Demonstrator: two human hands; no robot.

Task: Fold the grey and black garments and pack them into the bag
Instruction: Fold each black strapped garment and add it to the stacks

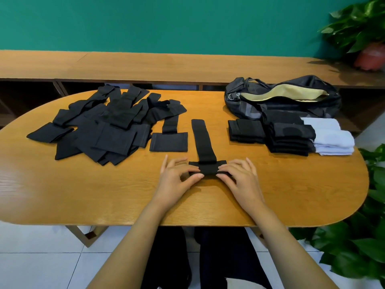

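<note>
At the desk's near middle, the left hand and right hand pinch the near end of a black garment with curled fingers, apparently starting its fold. Folded stacks wait beside the open bag, where nothing shows packed yet. A large unfolded pile remains.

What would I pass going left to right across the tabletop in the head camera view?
Loose pile of black garments, lone flat black garment, black garment being folded, low stack of folded black garments, taller folded black stack, folded light grey garments. The bag is left out: it spans several.
</note>
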